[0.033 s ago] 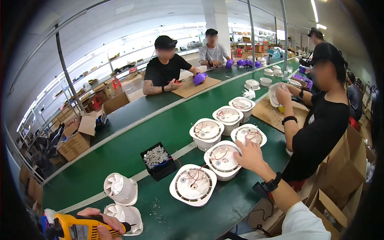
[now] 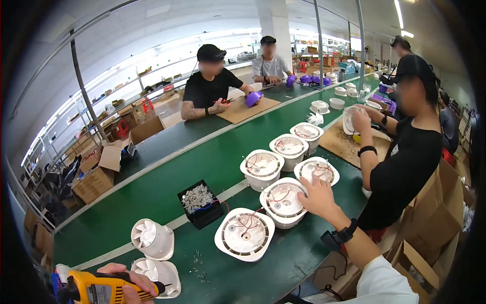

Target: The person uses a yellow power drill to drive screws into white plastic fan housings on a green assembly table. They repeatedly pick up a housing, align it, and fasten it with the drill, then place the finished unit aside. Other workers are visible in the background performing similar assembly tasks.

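My left hand [image 2: 132,285] is wrapped round a yellow and black power screwdriver [image 2: 96,291] at the lower left. Its tip points right, in front of a white housing with fan blades [image 2: 157,276]; a second bladed housing [image 2: 151,238] stands behind. My right hand [image 2: 319,198], fingers spread, is over the near side of a white round housing [image 2: 316,171] and beside another white housing [image 2: 284,200]. Whether its fingertips touch either one I cannot tell. Nearest to me lies a white housing [image 2: 244,234] with red wires and a round centre hole.
A black box [image 2: 206,221] of small metal screws stands mid-table, with loose screws [image 2: 200,268] near it. More white housings [image 2: 262,169] stand farther back. At right a co-worker [image 2: 405,152] handles a white part; across the table another person [image 2: 215,86] holds a purple part [image 2: 254,99].
My right hand has shifted very slightly to the right, and the housings beside it have moved slightly too. My left hand and the screwdriver look unmoved.
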`<state>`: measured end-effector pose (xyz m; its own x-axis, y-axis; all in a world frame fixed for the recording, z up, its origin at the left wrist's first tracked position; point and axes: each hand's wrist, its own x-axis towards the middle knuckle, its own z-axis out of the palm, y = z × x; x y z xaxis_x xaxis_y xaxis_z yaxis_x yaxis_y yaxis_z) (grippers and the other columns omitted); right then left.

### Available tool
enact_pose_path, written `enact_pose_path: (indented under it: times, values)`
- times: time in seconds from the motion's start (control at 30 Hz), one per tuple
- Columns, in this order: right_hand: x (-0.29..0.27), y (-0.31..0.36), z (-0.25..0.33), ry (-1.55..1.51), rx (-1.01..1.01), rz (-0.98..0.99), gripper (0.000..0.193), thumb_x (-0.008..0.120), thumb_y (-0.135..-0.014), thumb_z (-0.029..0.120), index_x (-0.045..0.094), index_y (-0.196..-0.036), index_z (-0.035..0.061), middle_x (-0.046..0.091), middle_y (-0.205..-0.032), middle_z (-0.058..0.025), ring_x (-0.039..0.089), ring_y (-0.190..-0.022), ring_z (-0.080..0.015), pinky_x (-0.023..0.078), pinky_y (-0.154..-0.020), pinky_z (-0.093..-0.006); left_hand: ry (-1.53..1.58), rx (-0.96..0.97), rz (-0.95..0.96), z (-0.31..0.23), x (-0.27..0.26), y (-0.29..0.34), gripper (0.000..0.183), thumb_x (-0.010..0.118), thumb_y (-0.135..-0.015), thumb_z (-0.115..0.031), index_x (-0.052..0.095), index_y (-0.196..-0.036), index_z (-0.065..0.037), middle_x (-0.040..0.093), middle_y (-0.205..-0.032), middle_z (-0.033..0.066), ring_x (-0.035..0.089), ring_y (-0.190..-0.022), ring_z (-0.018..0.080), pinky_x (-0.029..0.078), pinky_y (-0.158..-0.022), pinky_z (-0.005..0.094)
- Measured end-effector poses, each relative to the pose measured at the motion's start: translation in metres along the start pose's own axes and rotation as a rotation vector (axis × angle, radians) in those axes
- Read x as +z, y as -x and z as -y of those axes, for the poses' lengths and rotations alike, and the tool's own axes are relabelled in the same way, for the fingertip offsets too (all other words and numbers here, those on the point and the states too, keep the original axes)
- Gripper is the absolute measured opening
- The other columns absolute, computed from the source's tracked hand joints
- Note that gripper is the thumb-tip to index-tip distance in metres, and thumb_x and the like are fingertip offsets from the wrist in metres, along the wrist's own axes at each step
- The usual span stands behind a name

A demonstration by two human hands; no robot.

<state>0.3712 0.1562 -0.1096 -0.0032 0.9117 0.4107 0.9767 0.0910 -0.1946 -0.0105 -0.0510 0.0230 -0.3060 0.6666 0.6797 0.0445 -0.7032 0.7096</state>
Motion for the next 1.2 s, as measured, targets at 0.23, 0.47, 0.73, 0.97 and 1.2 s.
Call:
enact_pose_path:
  times: [0.23,0.47,0.73,0.97,1.2]
  values:
    - [0.007,-0.023,-0.035,-0.029,0.028,-0.030,0.049,0.056,-0.079,0.033,0.056,-0.125,0.0143,0.050,-0.120,-0.0295,0.048,-0.110,-0.0455,0.032,-0.101,-0.0508,-0.016,0.016,-0.011,-0.001,-0.002,-0.003,0.045,0.064,-0.088,-0.025,0.043,-0.118,0.002,0.053,-0.066,0.0102,0.049,-0.050,0.0170,0.043,-0.046,0.0274]
    - [0.002,-0.046,-0.071,0.312,0.051,-0.272,0.052,0.060,-0.081,0.032,0.053,-0.125,0.0067,0.048,-0.125,-0.0286,0.045,-0.117,-0.0429,0.029,-0.104,-0.0488,-0.150,0.081,-0.146,0.010,-0.008,-0.006,0.040,0.060,-0.090,-0.029,0.039,-0.108,-0.001,0.048,-0.053,0.0088,0.047,-0.038,0.0145,0.042,-0.038,0.0255]
    - [-0.042,0.058,0.114,-0.411,-0.897,0.098,0.059,0.072,-0.072,0.031,0.052,-0.122,0.0062,0.052,-0.121,-0.0178,0.049,-0.115,-0.0326,0.034,-0.102,-0.0429,-0.231,0.078,-0.218,0.009,-0.006,-0.004,0.043,0.061,-0.089,-0.031,0.040,-0.110,-0.001,0.049,-0.053,0.0073,0.046,-0.039,0.0128,0.041,-0.040,0.0225]
    - [-0.019,0.044,0.094,-0.283,-0.718,-0.033,0.055,0.073,-0.067,0.025,0.056,-0.117,0.0083,0.058,-0.106,-0.0115,0.057,-0.100,-0.0259,0.043,-0.091,-0.0407,-0.199,0.099,-0.191,0.008,-0.008,-0.005,0.041,0.060,-0.090,-0.030,0.039,-0.110,-0.001,0.048,-0.055,0.0058,0.044,-0.040,0.0116,0.040,-0.041,0.0217]
    - [-0.023,0.032,0.066,-0.258,-0.564,-0.025,0.055,0.069,-0.077,0.025,0.051,-0.125,0.0030,0.062,-0.089,-0.0137,0.060,-0.086,-0.0294,0.041,-0.096,-0.0436,-0.172,0.107,-0.146,0.008,-0.012,-0.004,0.041,0.058,-0.091,-0.029,0.038,-0.112,0.000,0.048,-0.057,0.0073,0.045,-0.041,0.0116,0.041,-0.041,0.0225]
